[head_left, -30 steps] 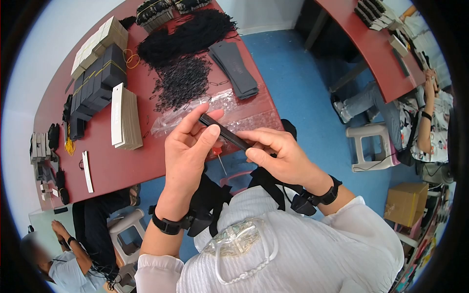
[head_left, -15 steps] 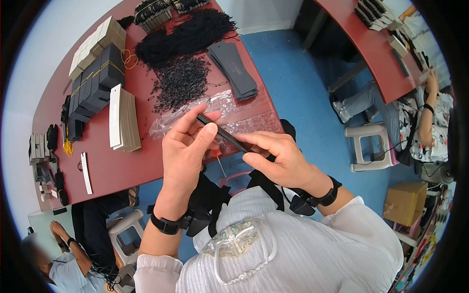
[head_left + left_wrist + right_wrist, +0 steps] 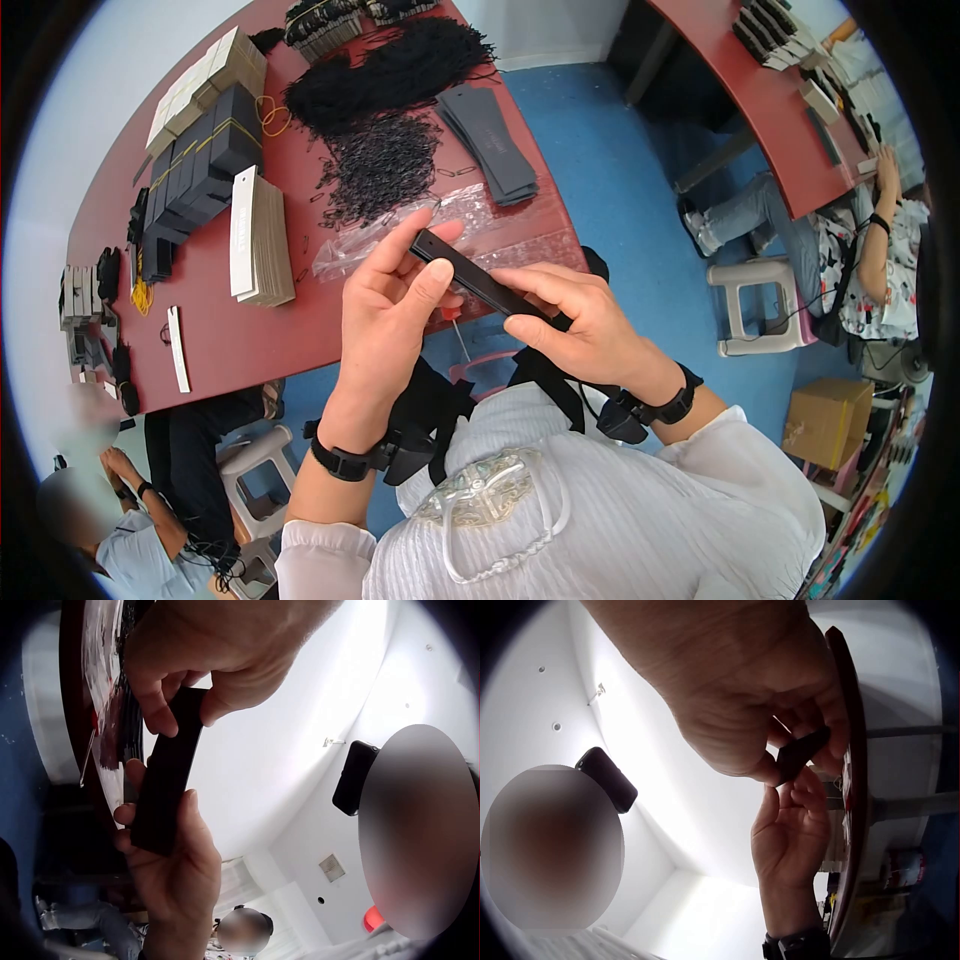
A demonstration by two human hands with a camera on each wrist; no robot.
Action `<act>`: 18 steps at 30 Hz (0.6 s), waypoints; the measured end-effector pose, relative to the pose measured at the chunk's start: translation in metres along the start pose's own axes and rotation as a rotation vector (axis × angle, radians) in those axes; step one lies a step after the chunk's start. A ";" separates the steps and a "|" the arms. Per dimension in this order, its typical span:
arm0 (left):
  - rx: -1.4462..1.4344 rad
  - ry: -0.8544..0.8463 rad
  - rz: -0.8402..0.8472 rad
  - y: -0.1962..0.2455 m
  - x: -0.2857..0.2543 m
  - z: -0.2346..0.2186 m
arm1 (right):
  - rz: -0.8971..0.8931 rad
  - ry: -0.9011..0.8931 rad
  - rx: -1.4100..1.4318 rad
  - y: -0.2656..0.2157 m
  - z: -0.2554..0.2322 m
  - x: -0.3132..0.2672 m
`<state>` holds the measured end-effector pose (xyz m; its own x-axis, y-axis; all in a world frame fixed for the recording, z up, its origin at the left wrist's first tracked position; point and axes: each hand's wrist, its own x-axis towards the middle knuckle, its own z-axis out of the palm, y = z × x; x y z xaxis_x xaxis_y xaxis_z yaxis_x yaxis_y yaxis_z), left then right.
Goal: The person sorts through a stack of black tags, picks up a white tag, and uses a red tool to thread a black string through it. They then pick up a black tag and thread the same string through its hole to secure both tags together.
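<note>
A narrow black strip-shaped tag [image 3: 478,283], with a small hole near its far left end, is held slantwise in front of the chest. My left hand [image 3: 390,305] pinches the holed end between thumb and fingers. Around the near right end, my right hand [image 3: 575,318] grips with its thumb on top and fingers beneath. In the left wrist view the broad flat side of the tag [image 3: 166,780] shows between both hands; the right wrist view catches its end [image 3: 799,755] more edge-on. Whether it is one tag or a thin stack, I cannot tell.
Below the hands, the red table [image 3: 330,345] bears clear plastic [image 3: 350,255], a heap of black safety pins [image 3: 380,165], dark grey tags [image 3: 490,150], black cords [image 3: 385,70] and a standing stack of pale tags [image 3: 262,240]. A red-handled awl [image 3: 452,314] lies at the edge. Other people sit nearby.
The black tag has turned in my hands from nearly edge-on to showing its broader face and hole. Both hands keep their hold in nearly the same spot.
</note>
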<state>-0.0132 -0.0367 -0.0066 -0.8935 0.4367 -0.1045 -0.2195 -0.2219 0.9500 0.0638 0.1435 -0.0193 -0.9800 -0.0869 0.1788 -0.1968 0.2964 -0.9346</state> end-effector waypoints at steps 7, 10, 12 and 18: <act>0.051 0.066 -0.003 -0.001 0.003 0.006 | -0.136 0.049 -0.217 -0.003 0.000 0.000; 0.059 0.089 -0.027 -0.001 0.005 0.009 | -0.149 0.049 -0.240 -0.003 0.002 0.000; 0.058 0.092 -0.008 -0.003 0.005 0.008 | 0.015 0.025 -0.160 -0.006 0.001 -0.001; 0.086 0.091 -0.031 -0.003 0.003 0.006 | 0.046 0.034 -0.108 0.000 0.000 0.001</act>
<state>-0.0135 -0.0298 -0.0079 -0.9195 0.3606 -0.1562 -0.2163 -0.1327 0.9673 0.0632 0.1430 -0.0190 -0.9881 -0.0395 0.1488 -0.1521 0.3998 -0.9039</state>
